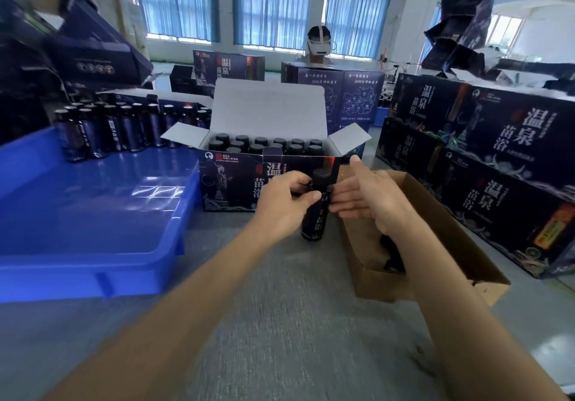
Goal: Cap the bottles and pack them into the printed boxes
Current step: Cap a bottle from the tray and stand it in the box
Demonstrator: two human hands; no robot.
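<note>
left hand (280, 200), right hand (370, 197): 2 | held bottle (315, 223): 1 | open printed box (230, 180): 1 | brown carton (382, 282): 1

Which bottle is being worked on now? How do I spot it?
Find the open printed box with its white lid up. Right in front of it, the left hand grips one dark bottle upright. It alone is in a hand; the rest stand in rows.

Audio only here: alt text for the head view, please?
The left hand grips an upright dark bottle below its black cap; the right hand, fingers straight, touches its other side. Behind is an open printed box of capped bottles, a blue tray left, a brown cardboard box right.
</note>
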